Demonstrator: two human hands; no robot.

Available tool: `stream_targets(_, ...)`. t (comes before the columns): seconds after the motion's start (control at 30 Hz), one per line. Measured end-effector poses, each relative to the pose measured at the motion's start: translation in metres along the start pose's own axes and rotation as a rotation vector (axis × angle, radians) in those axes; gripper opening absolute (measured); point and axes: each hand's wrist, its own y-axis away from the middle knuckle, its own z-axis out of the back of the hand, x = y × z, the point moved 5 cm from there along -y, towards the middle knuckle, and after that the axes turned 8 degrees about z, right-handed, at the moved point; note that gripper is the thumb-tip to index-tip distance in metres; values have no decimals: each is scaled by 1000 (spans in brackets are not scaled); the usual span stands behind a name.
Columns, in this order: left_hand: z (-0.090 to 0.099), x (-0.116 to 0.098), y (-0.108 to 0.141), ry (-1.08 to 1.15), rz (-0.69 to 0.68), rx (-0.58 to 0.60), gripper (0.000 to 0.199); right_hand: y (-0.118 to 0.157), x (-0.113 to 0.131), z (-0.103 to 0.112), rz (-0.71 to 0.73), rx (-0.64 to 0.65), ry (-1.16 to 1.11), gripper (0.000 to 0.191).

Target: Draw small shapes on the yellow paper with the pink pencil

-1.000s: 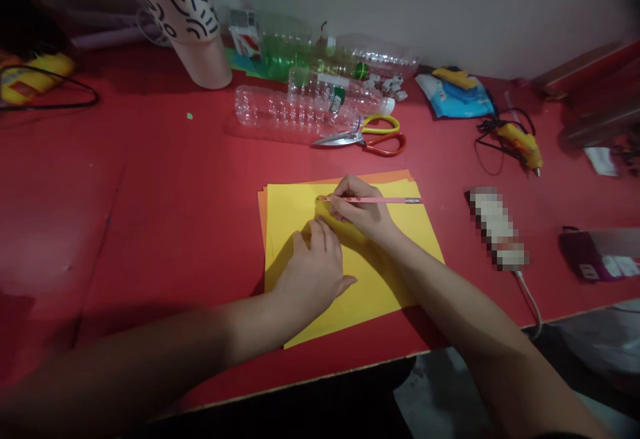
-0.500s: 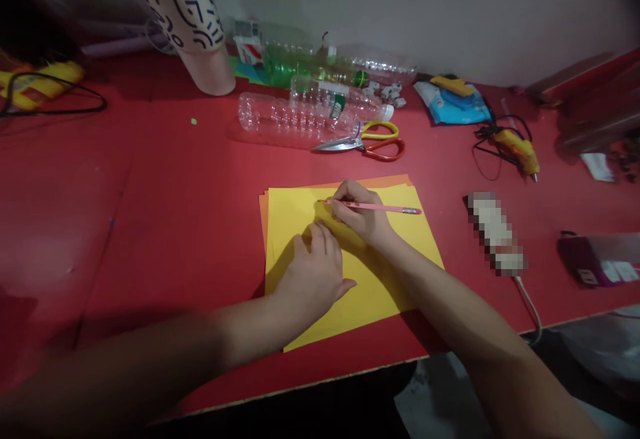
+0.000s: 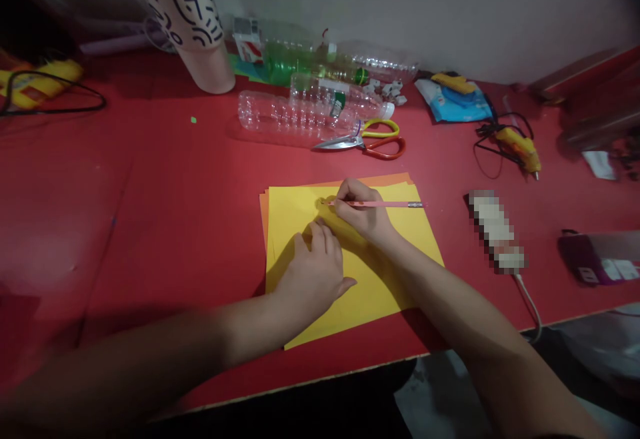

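My right hand [image 3: 366, 211] grips a pink pencil [image 3: 395, 204], its tip on the yellow paper [image 3: 370, 286] and its eraser end pointing right. By the tip there is a small dark curved mark on the sheet. My left hand [image 3: 315, 262] lies flat on the same paper, just below and left of the pencil tip, fingers stretched out and holding nothing. Orange paper [image 3: 263, 226] shows from under the yellow sheet along its left and top edges. Scissors [image 3: 360, 142] with one yellow and one red handle rest on the red table beyond the paper.
Clear plastic bottles [image 3: 300, 116] lie behind the scissors. A tall white tumbler [image 3: 210, 59] stands at the back left. At the right are a yellow glue gun [image 3: 517, 149], a blue packet [image 3: 460, 106] and a blurred-out device [image 3: 495, 229] on a cable. The table edge [image 3: 320, 378] runs near me.
My right hand and the pencil have shifted slightly right, the pencil now lying more level. A small curved mark shows at its tip. My left hand stays in place.
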Motion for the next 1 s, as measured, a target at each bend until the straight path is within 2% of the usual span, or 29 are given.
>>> stream_targets(0.73,1,4,0,-7,-1,-183,73,1,0,0,52,23,75,14)
stream_targets(1.0,-1,4,-2,15,-6,-130,71,2,-2,1,55,4,67,12)
